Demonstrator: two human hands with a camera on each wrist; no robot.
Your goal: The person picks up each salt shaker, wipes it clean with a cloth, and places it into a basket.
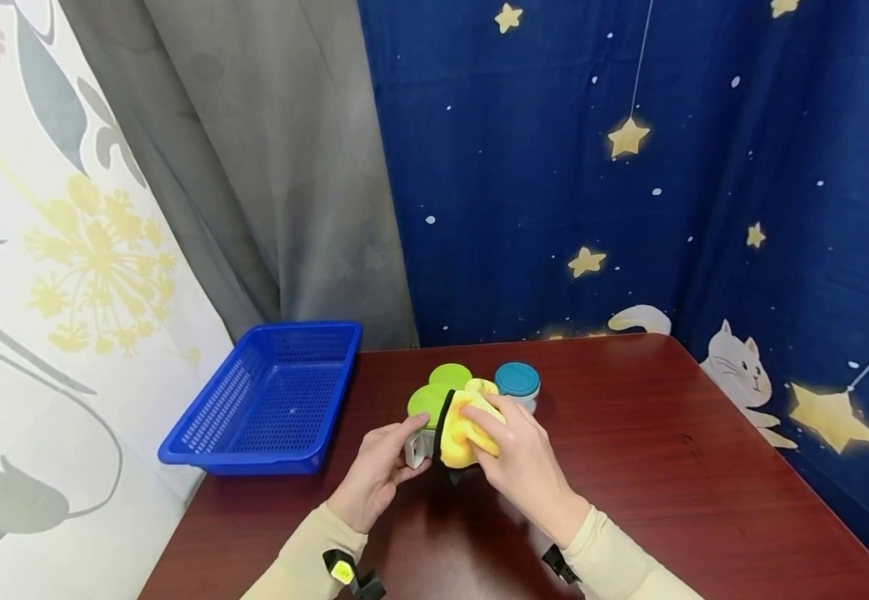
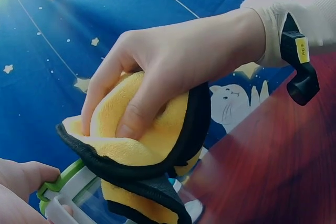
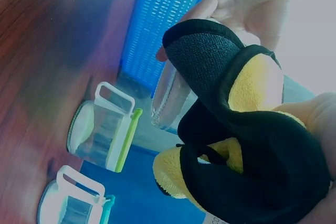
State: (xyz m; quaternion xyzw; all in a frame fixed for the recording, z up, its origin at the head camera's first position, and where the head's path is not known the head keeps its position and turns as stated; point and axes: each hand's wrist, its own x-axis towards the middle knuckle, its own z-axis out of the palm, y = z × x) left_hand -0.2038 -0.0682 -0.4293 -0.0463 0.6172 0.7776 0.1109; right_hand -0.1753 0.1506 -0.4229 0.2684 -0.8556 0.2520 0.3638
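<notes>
My left hand (image 1: 377,471) holds a clear jar with a green lid (image 1: 427,406) and a white handle (image 2: 60,211), thumb at the lid. My right hand (image 1: 530,450) grips a bunched yellow cloth (image 1: 470,425) with dark grey backing and black edging (image 2: 149,170). The cloth lies against the jar and hides much of it. Just behind stand another clear jar with a green lid (image 3: 102,135) and one with a teal lid (image 1: 518,380). A small pale yellow round shape (image 1: 481,386) shows beside the cloth; I cannot tell what it is.
On the table's left side sits a blue perforated plastic basket (image 1: 284,400). The dark red wooden table (image 1: 629,467) extends to the right. Behind it hang a grey curtain (image 1: 269,167) and a blue star-patterned curtain (image 1: 524,183).
</notes>
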